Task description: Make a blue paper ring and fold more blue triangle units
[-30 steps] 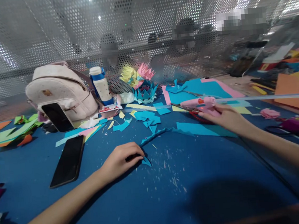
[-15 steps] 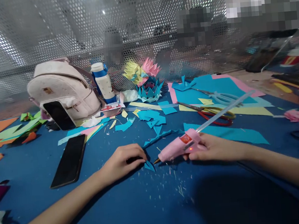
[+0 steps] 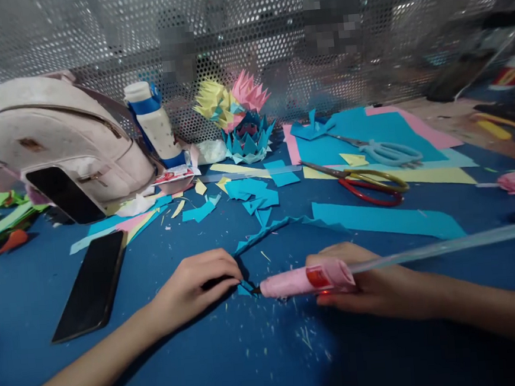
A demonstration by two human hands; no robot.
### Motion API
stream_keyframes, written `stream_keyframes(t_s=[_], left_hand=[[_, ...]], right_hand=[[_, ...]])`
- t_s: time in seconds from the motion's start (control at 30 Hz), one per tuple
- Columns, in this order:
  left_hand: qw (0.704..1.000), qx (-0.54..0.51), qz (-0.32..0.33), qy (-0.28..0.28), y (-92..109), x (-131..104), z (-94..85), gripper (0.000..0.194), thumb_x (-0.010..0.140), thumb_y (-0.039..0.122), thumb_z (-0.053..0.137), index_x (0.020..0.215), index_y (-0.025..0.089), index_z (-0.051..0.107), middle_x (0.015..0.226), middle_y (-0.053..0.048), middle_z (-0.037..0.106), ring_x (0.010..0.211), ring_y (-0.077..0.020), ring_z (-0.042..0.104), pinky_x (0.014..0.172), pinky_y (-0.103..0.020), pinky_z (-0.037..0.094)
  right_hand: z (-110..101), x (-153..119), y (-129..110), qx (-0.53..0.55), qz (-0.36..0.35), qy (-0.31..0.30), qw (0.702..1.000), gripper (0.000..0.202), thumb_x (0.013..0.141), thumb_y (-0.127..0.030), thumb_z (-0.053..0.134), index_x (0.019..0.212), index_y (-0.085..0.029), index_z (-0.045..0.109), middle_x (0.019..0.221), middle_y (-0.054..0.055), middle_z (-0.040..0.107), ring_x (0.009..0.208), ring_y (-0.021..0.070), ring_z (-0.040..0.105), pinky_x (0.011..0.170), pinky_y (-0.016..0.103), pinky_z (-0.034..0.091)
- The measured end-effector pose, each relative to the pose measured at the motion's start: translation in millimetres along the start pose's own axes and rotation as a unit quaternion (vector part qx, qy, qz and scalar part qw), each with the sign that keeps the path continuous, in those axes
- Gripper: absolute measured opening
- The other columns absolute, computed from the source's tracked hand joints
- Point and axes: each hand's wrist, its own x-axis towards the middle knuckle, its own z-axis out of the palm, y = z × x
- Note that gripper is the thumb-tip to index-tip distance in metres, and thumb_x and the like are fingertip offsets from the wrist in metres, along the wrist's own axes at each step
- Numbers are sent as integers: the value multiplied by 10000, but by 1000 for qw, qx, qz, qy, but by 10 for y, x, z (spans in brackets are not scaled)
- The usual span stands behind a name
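My left hand (image 3: 202, 283) pinches a folded blue paper strip (image 3: 261, 235) near its end, close to the blue table. A small blue tip of the strip sticks out past my fingers. In my right hand (image 3: 363, 286) is a pink glue gun (image 3: 306, 278), held nearly level with its nozzle pointing left at that tip. The nozzle meets or almost meets the paper. A red light glows under the gun's body, and a long clear glue stick (image 3: 444, 248) runs out of its back to the right.
Behind are paper flowers (image 3: 245, 116), a bottle (image 3: 154, 124), a pale backpack (image 3: 66, 136) and two phones, one lying flat (image 3: 90, 286). Red-yellow scissors (image 3: 368, 185), blue-handled scissors (image 3: 392, 152), blue sheets and scraps lie beyond my hands. A perforated metal screen (image 3: 245, 33) stands behind.
The glue gun has levelled out and its nozzle has come to the blue tip. Its glue stick now points right, less upward. The head view has shifted slightly.
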Motion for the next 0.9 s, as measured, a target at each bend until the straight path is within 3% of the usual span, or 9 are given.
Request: stream_keyframes(t_s=[0.17, 0.4, 0.9], left_hand=[[1000, 5, 2, 0, 5, 8, -2, 115, 961, 75, 586, 984, 136, 680, 940, -67, 692, 872, -123, 647, 791, -209, 496], [1000, 14, 0, -1, 13, 3, -5, 93, 951, 83, 612, 981, 133, 685, 938, -64, 686, 864, -120, 647, 787, -197, 492], [1000, 12, 0, -6, 6, 7, -3, 85, 947, 87, 623, 981, 129, 689, 939, -64, 681, 873, -121, 645, 800, -196, 488]], right_hand=[[-21, 29, -48, 47, -31, -19, 998, 325, 987, -422, 511, 764, -187, 482, 707, -7, 554, 642, 117, 485, 622, 241, 331], [41, -3, 0, 52, -61, -12, 997, 366, 989, -467, 487, 759, -184, 478, 717, -14, 518, 620, 100, 421, 579, 236, 269], [37, -25, -45, -14, -55, -12, 998, 415, 1030, -461, 339, 721, -190, 392, 686, -12, 455, 597, 110, 342, 566, 282, 209]])
